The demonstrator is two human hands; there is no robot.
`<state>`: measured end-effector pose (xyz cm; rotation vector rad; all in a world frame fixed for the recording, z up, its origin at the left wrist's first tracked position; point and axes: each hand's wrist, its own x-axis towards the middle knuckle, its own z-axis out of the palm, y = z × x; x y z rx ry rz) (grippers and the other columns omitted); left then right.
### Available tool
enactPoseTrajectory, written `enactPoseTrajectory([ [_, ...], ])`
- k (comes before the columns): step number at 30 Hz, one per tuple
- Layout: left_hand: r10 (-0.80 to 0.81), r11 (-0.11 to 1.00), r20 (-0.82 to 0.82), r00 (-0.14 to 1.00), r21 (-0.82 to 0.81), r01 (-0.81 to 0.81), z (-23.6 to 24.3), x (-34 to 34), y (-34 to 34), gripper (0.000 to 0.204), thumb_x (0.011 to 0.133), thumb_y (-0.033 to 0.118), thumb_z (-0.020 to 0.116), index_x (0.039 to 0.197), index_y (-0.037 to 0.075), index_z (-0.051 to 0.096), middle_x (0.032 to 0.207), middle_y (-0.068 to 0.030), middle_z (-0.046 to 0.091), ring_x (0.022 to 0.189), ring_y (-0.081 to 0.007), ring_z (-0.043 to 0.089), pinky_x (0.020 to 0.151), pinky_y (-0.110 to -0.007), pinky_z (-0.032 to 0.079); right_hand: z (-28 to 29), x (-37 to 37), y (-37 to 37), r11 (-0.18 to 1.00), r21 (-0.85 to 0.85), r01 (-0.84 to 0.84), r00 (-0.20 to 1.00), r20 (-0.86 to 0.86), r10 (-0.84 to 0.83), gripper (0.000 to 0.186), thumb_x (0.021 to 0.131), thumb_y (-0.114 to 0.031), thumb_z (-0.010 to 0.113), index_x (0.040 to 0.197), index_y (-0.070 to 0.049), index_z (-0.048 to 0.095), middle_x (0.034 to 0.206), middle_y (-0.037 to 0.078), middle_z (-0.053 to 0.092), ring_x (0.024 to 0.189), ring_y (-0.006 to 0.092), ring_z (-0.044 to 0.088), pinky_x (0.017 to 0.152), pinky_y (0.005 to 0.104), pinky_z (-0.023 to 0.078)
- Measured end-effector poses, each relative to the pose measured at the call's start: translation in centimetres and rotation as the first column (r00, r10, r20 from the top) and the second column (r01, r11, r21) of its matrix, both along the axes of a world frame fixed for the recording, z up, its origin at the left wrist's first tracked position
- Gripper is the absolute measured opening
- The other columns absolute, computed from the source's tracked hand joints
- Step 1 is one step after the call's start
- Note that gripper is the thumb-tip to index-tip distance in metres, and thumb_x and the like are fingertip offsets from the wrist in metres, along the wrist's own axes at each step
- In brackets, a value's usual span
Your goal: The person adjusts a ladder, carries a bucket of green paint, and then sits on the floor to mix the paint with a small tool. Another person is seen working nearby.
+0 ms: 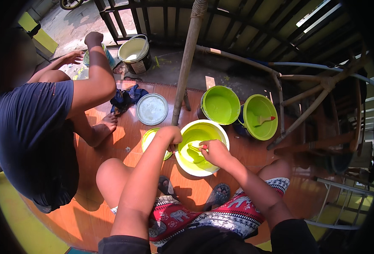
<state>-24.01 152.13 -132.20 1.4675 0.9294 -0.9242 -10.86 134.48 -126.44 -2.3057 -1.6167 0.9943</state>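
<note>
Between my knees stands a round white bucket (225,137) with lime-green paint (190,134) inside. My right hand (216,153) is closed around the red handle of a paintbrush (193,148), whose bristle end is down in the paint. My left hand (170,136) is at the bucket's left rim with its fingers curled against it; the fingertips are partly hidden. Just left of the bucket, a lime-smeared round lid (147,139) lies partly under my left forearm.
Two lime-green paint buckets (221,105) (258,108) stand beyond; a red-handled brush (265,120) rests in the right one. A grey lid (152,109), dark cloth (125,98) and pale pail (134,53) are farther left. A bamboo pole (188,59) rises ahead. Another person (34,135) crouches left.
</note>
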Motion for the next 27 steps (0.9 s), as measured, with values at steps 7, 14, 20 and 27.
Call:
enactPoseTrajectory([
  [7,-0.045,0.994,0.006,0.999,0.099,0.044,0.4,0.2,-0.4,0.026,0.087,0.002,0.043,0.094,-0.01,0.066,0.077,-0.0188,0.072,0.063,-0.0244,0.072,0.057,-0.038,0.059,-8.2,-0.7,0.8,0.997,0.045,-0.061,0.998,-0.007,0.062,0.021,0.086,-0.019,0.065,0.098,-0.004,0.073,0.086,0.023,0.069,0.082,0.0404,0.067,0.077,0.0467,0.054],
  [14,-0.011,0.998,0.017,1.0,0.067,0.009,0.2,0.2,-0.6,0.025,0.088,0.002,0.045,0.091,-0.009,0.067,0.077,-0.0188,0.072,0.063,-0.0247,0.072,0.059,-0.038,0.059,-8.3,0.3,1.1,0.998,0.038,0.044,0.999,-0.001,-0.044,0.024,0.085,-0.017,0.067,0.103,-0.003,0.072,0.088,0.024,0.069,0.082,0.0409,0.067,0.076,0.0452,0.054],
  [20,0.018,1.0,0.024,1.0,0.017,-0.018,-0.2,0.0,-0.6,0.025,0.088,0.002,0.045,0.096,-0.01,0.066,0.079,-0.0194,0.072,0.066,-0.0253,0.072,0.06,-0.039,0.06,-7.8,1.6,0.6,0.993,0.055,0.108,0.994,0.015,-0.109,0.023,0.085,-0.016,0.067,0.102,-0.002,0.072,0.087,0.025,0.069,0.082,0.0404,0.067,0.076,0.0453,0.054],
  [27,-0.02,1.0,0.038,0.999,0.003,0.02,-0.5,-0.1,-0.5,0.027,0.088,0.002,0.044,0.098,-0.011,0.066,0.082,-0.0199,0.072,0.066,-0.0248,0.072,0.061,-0.037,0.06,-8.1,1.7,0.4,0.988,0.07,0.135,0.99,0.041,-0.138,0.022,0.084,-0.016,0.068,0.101,-0.002,0.072,0.085,0.025,0.068,0.082,0.0417,0.067,0.075,0.0458,0.054],
])
